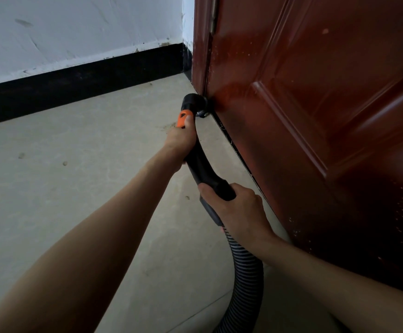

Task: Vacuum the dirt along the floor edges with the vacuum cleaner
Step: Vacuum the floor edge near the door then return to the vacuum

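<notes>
The black vacuum nozzle (194, 103) is pressed against the floor where the dark red door (315, 116) meets its hinge side. My left hand (180, 138) grips the curved black wand just below its orange slider (183, 117). Farther back, my right hand (239, 210) grips the wand's end where it joins the ribbed hose (246, 280). The hose runs down and out of the bottom of the view. Specks of dirt (169, 126) lie on the beige floor left of the nozzle.
A white wall with a black baseboard (75, 90) runs along the far left to the corner by the door frame. The door's bottom edge (239, 155) slants down to the right. Small dirt spots (65, 163) dot the open tile floor on the left.
</notes>
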Tool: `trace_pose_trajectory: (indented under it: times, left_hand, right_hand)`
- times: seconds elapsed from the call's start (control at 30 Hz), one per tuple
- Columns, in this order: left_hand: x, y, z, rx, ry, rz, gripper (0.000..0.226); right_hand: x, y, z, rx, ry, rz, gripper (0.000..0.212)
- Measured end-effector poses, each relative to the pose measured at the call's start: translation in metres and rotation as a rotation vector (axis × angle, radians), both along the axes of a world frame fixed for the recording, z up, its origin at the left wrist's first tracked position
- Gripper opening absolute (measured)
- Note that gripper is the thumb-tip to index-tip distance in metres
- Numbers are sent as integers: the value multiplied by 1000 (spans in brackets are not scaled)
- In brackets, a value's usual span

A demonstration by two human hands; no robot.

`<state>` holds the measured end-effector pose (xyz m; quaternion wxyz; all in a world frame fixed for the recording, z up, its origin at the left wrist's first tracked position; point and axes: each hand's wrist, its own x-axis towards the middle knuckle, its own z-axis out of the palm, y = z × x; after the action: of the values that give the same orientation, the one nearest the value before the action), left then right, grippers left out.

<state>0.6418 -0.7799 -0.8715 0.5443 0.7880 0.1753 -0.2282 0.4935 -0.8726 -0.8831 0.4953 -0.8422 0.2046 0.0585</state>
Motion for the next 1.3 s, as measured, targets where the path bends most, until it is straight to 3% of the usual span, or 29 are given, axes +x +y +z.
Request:
trace_pose_trajectory:
  times: [0.23,0.5,0.8,1.3]
  left_hand:
    - [2,7,6,-104,24,20,53]
    - [-14,51,17,-81,-21,179,56]
    - [-53,105,12,-15,51,298,65]
    - [-56,75,13,-1,84,191,58]
  right_hand:
    - [3,6,7,-29,-10,14,55]
    - [-1,28,22,-54,-70,145,53]
    - [-22,62,32,-47,43,313,57]
    - [-33,43,25,-26,72,223,54]
